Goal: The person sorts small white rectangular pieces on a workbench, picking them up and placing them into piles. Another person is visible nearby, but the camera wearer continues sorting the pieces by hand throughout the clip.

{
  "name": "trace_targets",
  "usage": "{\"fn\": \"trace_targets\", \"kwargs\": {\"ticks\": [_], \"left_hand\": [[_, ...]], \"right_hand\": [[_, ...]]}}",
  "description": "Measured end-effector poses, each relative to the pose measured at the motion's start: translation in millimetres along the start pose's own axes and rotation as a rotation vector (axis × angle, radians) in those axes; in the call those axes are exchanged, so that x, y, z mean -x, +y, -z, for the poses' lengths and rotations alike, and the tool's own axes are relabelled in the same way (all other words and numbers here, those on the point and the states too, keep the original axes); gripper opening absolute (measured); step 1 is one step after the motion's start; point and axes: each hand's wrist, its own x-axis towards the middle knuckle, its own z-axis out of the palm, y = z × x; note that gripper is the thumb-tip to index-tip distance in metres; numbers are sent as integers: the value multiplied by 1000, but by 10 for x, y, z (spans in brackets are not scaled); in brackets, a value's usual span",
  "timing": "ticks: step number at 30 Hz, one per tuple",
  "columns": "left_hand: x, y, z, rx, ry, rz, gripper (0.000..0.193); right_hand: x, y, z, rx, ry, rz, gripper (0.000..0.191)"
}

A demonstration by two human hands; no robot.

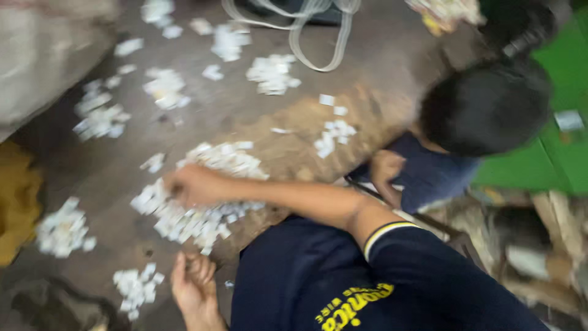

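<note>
The picture is blurred by motion. My right hand (191,184) reaches far to the left from a dark blue sleeve with a yellow and white cuff (384,232). It rests with curled fingers on a long pile of small white pieces (202,214) on the brown floor. Whether the fingers hold any pieces is too blurred to tell. A bare foot (193,288) lies just below the pile, beside dark blue cloth with yellow print (306,276). My left hand is out of sight.
Several smaller heaps of white pieces (98,116) dot the floor. Another person with dark hair (484,104) crouches at the right, one hand (386,171) near the floor. A pale sack (43,55), yellow cloth (15,196), white straps (306,30), a green surface (551,153).
</note>
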Motion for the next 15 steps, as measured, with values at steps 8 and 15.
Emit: {"fn": "trace_targets", "kwargs": {"ticks": [8,15], "left_hand": [[-75,-368,-649,-425,72,-289,19],[-92,-620,-634,-726,198,-255,16]], "right_hand": [[1014,220,-78,-431,-51,-128,11],[1675,522,515,-385,118,-170,14]]}}
